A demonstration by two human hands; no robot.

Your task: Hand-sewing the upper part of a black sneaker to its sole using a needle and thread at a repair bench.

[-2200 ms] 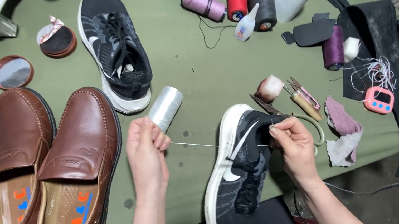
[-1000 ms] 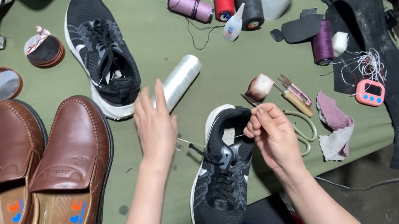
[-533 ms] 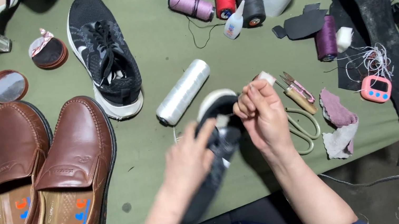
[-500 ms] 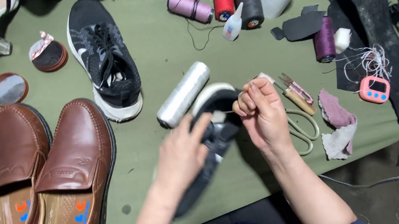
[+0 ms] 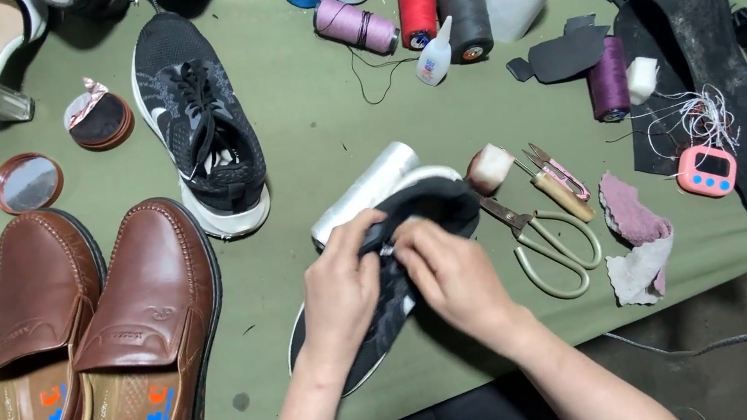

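Note:
A black sneaker with a white sole [image 5: 432,199] lies on the green cloth near the table's front edge. My left hand [image 5: 342,285] grips its side from the left. My right hand [image 5: 452,274] presses on its upper from the right, fingers curled onto the fabric. Both hands meet over the middle of the shoe and hide most of it. Whatever my fingertips pinch there is hidden. The matching black sneaker [image 5: 202,122] lies upright further back. A clear roll [image 5: 364,190] rests just behind the held shoe.
A pair of brown loafers [image 5: 94,334] sits at the left. Scissors [image 5: 544,243], an awl and a pink cloth [image 5: 634,224] lie to the right, with a pink timer [image 5: 707,170]. Several thread spools [image 5: 416,1] and a glue bottle stand at the back.
My left hand came down from the pulled thread onto the sneaker. Both hands have closed over the shoe, which has turned toward the clear roll.

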